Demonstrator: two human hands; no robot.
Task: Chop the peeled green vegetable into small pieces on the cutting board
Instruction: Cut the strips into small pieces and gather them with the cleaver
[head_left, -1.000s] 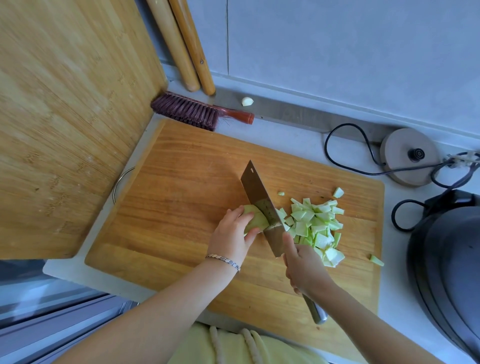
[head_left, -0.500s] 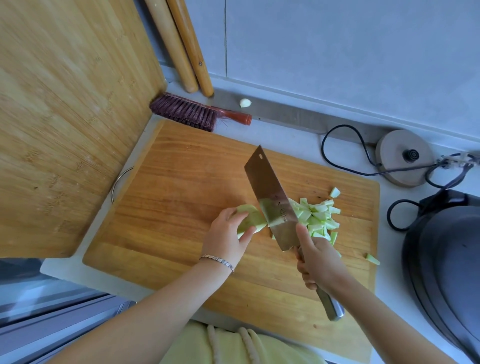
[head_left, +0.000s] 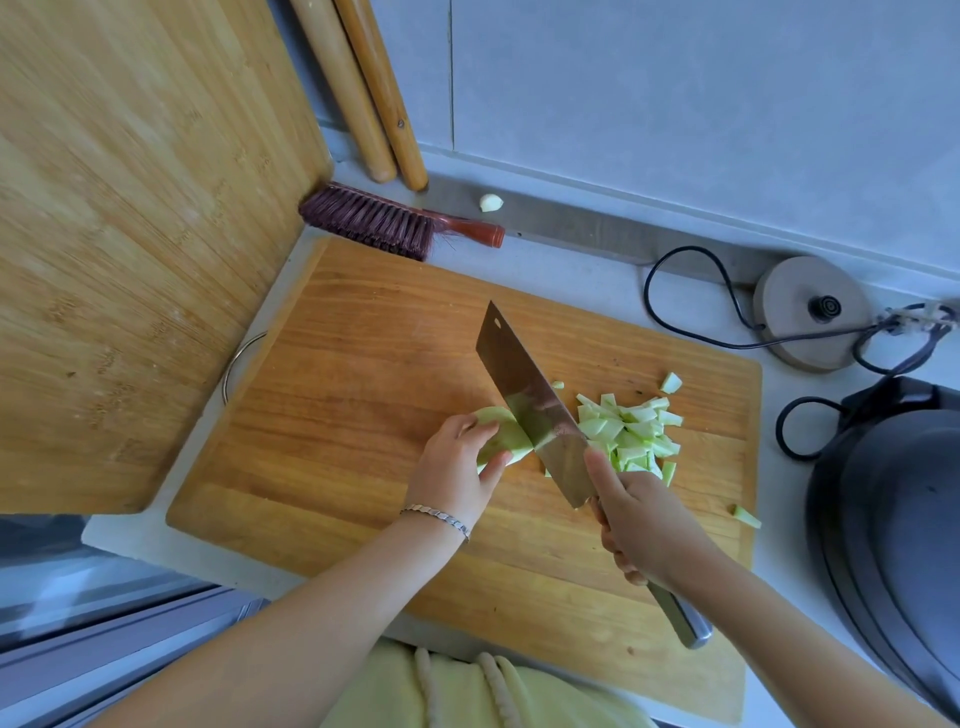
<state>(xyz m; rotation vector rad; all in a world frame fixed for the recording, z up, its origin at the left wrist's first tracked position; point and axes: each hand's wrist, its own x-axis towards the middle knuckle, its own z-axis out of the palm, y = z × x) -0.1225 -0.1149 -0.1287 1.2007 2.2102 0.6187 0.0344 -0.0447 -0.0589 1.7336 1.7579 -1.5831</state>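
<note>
Your left wrist carries a silver link bracelet (head_left: 436, 517); at 6 o'clock, your pale yellow garment (head_left: 374, 693) shows two cream cords (head_left: 497, 688).

Cutting board (head_left: 363, 415): wood, warm orange, matt, with the grain and fine score marks showing.
Cleaver (head_left: 519, 389): brushed steel blade, dully reflective; the handle end below my right hand (head_left: 644, 525) is smooth bright metal.
Vegetable (head_left: 511, 439): pale green flesh, smooth with a slight sheen, under my left hand (head_left: 452, 467).
Bracelet (head_left: 439, 517): shiny silver metal links.
Brush (head_left: 374, 221): dark bristles, glossy red-brown handle.
Leaning board (head_left: 130, 234): pale bamboo, matt.
</note>
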